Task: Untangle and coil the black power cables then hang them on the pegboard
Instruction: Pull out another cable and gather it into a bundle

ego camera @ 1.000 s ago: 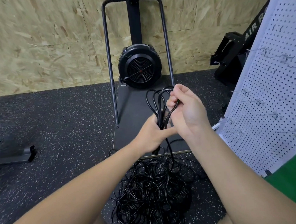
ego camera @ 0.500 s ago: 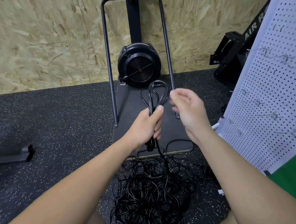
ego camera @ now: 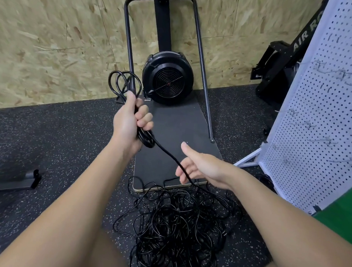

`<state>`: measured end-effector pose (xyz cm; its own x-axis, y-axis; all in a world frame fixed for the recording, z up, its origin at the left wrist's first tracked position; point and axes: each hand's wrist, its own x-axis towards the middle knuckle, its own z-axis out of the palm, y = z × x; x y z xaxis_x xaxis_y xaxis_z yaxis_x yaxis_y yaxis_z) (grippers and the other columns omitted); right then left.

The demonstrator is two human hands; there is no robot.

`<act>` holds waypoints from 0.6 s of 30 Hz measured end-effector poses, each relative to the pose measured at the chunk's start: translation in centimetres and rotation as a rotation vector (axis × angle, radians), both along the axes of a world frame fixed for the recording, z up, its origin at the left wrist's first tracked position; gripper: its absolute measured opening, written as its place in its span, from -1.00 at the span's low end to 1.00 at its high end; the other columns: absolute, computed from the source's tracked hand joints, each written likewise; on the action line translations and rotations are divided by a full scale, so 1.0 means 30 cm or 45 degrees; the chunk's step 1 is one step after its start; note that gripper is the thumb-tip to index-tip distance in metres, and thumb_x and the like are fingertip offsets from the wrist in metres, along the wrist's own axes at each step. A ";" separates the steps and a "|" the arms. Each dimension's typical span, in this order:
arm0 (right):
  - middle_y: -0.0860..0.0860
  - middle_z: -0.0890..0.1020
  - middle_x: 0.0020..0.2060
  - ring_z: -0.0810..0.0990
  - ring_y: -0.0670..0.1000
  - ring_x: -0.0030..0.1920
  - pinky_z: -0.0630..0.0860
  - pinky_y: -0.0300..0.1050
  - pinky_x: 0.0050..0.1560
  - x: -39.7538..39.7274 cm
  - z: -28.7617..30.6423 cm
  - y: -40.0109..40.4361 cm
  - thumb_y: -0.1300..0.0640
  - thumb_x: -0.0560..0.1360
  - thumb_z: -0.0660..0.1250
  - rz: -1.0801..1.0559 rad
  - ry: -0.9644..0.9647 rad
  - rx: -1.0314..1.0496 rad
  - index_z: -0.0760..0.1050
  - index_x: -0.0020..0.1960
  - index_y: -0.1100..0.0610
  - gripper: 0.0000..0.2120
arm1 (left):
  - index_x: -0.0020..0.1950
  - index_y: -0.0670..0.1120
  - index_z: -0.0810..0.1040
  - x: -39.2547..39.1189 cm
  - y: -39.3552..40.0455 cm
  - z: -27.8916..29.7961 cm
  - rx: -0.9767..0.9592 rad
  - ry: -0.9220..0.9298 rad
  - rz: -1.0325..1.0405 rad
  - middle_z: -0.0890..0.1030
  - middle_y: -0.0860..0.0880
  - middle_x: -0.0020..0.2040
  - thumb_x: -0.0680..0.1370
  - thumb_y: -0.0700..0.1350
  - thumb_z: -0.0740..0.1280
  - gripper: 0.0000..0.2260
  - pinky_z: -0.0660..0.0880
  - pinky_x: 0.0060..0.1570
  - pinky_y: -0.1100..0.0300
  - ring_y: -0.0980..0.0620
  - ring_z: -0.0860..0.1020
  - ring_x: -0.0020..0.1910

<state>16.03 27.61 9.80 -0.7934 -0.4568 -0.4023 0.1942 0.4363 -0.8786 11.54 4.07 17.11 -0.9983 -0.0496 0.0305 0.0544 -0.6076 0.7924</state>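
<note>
I saw the left hand [ego camera: 130, 120] clenched around a partly coiled black power cable [ego camera: 124, 84], its fingers curled over the gathered strands. Several loops of that coil stood up above the fist, in front of the chipboard wall [ego camera: 53, 39], and a short bunch of loops hung out below the fist. From there a single strand [ego camera: 169, 155] ran down and to the right, passing across the fingers of the right hand [ego camera: 199, 167]. The right hand was held out with its thumb raised and its fingers relaxed and pointing down; the strand lay against those fingers, but I could not tell whether they pinched it or only touched it.

Past the right hand the strand dropped into the tangled pile of black cables [ego camera: 177, 226], which lay on the speckled rubber floor [ego camera: 46, 146] between my forearms, its far edge touching the near end of a dark platform [ego camera: 177, 133]. That platform belonged to a black machine with a round fan housing [ego camera: 167, 79] and a tubular frame [ego camera: 202, 58], standing against the wall. The white pegboard [ego camera: 324, 126] stood upright on the right, carrying several wire hooks [ego camera: 327, 140], well apart from the coil in the left hand.
</note>
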 end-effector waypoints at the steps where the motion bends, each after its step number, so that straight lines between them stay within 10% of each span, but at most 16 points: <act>1: 0.15 0.80 0.00 0.72 0.13 0.08 0.48 0.12 0.43 -0.002 -0.006 0.012 -0.55 0.66 -0.02 0.030 -0.015 0.092 0.74 0.15 0.22 -0.08 | -0.13 0.02 0.44 -0.004 -0.022 0.005 0.043 0.000 -0.010 0.18 0.09 -0.35 0.78 0.22 0.23 -0.61 0.14 -0.49 0.24 0.14 0.12 -0.48; 8: -0.06 0.48 -0.39 0.41 -0.03 -0.32 0.36 -0.02 -0.12 -0.037 0.018 0.070 -0.27 0.62 0.45 -0.122 0.435 0.343 0.51 -0.29 0.05 -0.51 | -0.12 0.02 0.41 0.007 -0.088 -0.043 -0.545 -0.107 -0.216 0.25 0.02 -0.33 0.76 0.21 0.28 -0.64 0.23 -0.51 0.21 0.08 0.21 -0.48; 12: -0.11 0.41 -0.43 0.34 -0.07 -0.39 0.31 -0.06 -0.25 -0.025 0.082 0.032 -0.12 0.63 0.51 -0.212 0.753 0.108 0.53 -0.27 0.09 -0.59 | 0.01 -0.16 0.54 0.075 0.031 -0.108 -1.198 -0.053 -0.426 0.71 -0.23 -0.15 0.80 0.18 0.19 -0.57 0.60 -0.24 0.04 -0.11 0.67 -0.22; 15: -0.13 0.46 -0.48 0.38 -0.12 -0.44 0.35 -0.12 -0.30 -0.009 0.094 -0.002 -0.08 0.63 0.51 -0.365 0.834 0.026 0.59 -0.24 0.11 -0.63 | 0.30 -0.32 0.57 0.127 0.136 -0.141 -1.075 -0.122 -0.515 0.77 -0.25 0.12 0.82 0.13 0.15 -0.50 0.65 0.26 -0.15 -0.16 0.77 0.15; 18: -0.07 0.55 -0.47 0.47 -0.05 -0.43 0.46 -0.07 -0.30 0.007 0.100 -0.015 -0.09 0.66 0.49 -0.482 0.885 -0.078 0.55 -0.24 0.12 -0.60 | 0.22 -0.29 0.67 0.150 0.207 -0.148 -0.857 -0.157 -0.512 0.76 -0.29 0.02 0.82 0.11 0.17 -0.51 0.66 0.25 -0.31 -0.26 0.77 0.01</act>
<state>16.24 27.16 12.79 -0.9594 -0.1112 0.2591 -0.2819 0.3970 -0.8734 16.04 10.28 12.66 -0.9340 0.3052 -0.1859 -0.1793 0.0497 0.9825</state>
